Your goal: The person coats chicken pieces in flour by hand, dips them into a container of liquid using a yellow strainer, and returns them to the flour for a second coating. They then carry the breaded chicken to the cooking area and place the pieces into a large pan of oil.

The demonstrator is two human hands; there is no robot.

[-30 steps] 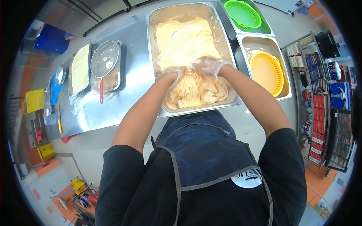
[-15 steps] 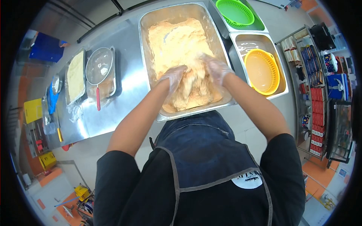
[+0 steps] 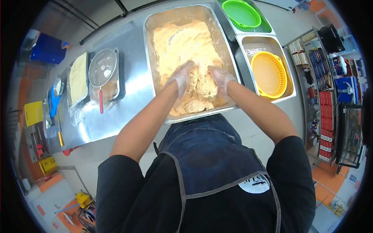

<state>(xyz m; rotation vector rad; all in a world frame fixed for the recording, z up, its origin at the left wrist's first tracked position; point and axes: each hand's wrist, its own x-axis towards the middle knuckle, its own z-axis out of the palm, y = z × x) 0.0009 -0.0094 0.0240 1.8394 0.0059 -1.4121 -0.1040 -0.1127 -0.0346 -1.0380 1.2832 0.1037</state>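
A deep steel pan (image 3: 229, 54) holds a bed of pale orange breading flour (image 3: 182, 39). Near its front side lies a heap of flour-coated food pieces (image 3: 204, 86); the coating hides what they are. My left hand (image 3: 182, 79), in a clear plastic glove, curls against the heap's left side. On the opposite side my right hand (image 3: 221, 79), gloved the same way, has its fingers bent in toward the pieces. Both hands cup the heap between them, with the fingertips partly buried or blurred. One coated lump (image 3: 198, 106) rests closer to the front rim.
To the right stand a yellow basket (image 3: 285, 75) in a steel pan of liquid and a green basket (image 3: 243, 13) in another pan. Left on the steel table (image 3: 134, 58) are a red-handled strainer (image 3: 101, 73) over a tray and a tray of pale powder (image 3: 79, 77).
The coated pieces, blurred and falling between my hands before, now lie lower in a heap. My right hand has come slightly down and inward, and the flying flour has mostly settled.
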